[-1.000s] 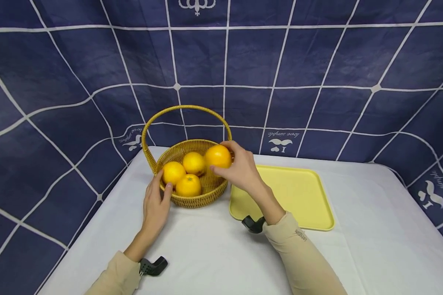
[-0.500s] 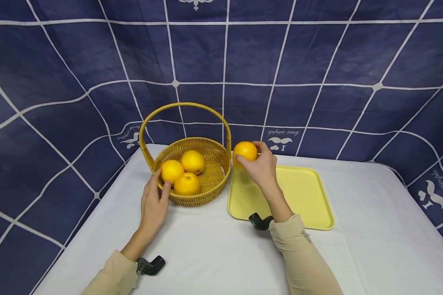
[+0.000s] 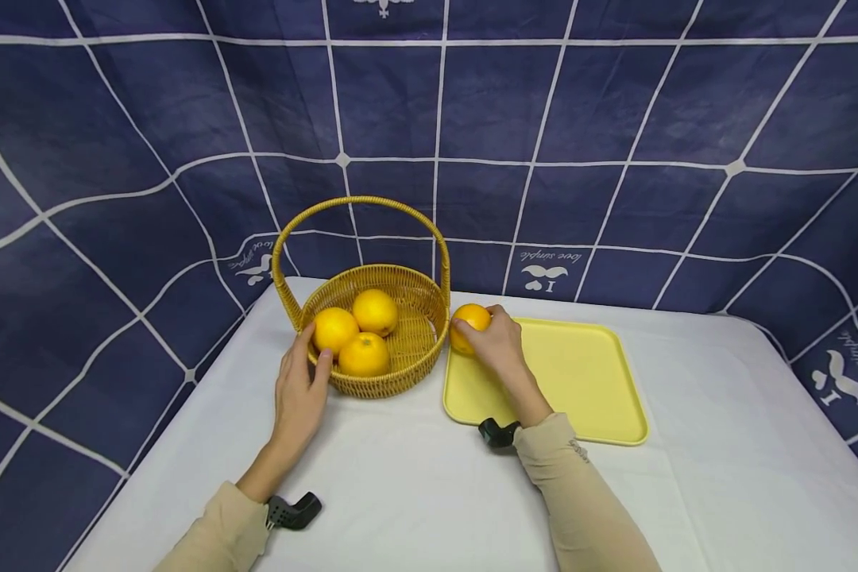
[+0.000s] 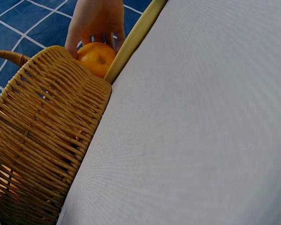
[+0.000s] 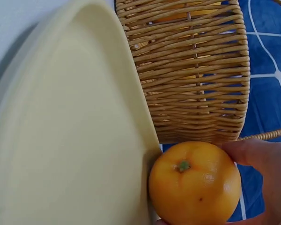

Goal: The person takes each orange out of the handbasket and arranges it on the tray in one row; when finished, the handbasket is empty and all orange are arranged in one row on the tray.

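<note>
My right hand (image 3: 499, 343) grips an orange (image 3: 470, 319) at the back left corner of a yellow tray (image 3: 575, 381), fingers behind the fruit and thumb on its left. In the right wrist view the orange (image 5: 194, 187) has its green stem end showing, low beside the tray's rim (image 5: 145, 117). A woven basket (image 3: 379, 387) with a tall hoop handle stands left of the tray. Three oranges lie inside, one of them a yellow-orange fruit (image 3: 364, 355) at the front. My left hand (image 3: 300, 397) rests on the basket's left front rim, fingers fairly straight, fingertips beside the leftmost orange (image 3: 334, 330).
A white cloth (image 3: 415, 485) covers the table. Behind it hangs a dark blue curtain (image 3: 486, 103) with white grid lines, close to the basket's back. The basket's handle (image 3: 363, 200) arches high over its opening. Tray and basket stand side by side, nearly touching.
The right hand has carried the orange from the basket's right side, over the rim, rightward and then down to the tray's back left corner. The left hand has stayed at the basket rim.
</note>
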Tool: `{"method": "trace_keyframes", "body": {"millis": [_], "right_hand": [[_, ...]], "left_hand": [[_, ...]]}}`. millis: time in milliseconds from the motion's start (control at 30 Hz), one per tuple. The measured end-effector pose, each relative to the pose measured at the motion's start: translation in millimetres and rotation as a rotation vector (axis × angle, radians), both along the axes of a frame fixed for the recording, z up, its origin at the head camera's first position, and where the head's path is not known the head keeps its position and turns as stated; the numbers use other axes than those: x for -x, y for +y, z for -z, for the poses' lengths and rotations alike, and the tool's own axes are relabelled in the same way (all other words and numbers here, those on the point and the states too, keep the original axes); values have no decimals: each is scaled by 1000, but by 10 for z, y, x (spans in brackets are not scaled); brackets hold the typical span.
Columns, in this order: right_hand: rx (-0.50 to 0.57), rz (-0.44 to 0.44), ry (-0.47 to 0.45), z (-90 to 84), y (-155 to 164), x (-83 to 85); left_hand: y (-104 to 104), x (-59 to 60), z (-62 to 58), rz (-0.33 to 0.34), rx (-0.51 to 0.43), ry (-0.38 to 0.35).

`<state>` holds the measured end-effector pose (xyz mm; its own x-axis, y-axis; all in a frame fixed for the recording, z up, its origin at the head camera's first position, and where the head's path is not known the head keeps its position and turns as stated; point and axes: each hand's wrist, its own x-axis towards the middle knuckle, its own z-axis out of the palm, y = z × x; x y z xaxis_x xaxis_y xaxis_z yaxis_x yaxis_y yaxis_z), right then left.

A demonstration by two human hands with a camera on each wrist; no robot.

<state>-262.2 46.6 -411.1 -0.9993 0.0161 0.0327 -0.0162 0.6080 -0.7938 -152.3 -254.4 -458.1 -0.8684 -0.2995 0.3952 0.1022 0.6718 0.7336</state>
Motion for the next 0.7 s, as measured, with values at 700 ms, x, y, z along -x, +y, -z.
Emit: {"method": "trace_keyframes", "body": {"millis": [700], "right_hand": [[33,-25,183,-309,26,-60]], "left_hand": [[7,-5,-7,5,-7,-3]]}}
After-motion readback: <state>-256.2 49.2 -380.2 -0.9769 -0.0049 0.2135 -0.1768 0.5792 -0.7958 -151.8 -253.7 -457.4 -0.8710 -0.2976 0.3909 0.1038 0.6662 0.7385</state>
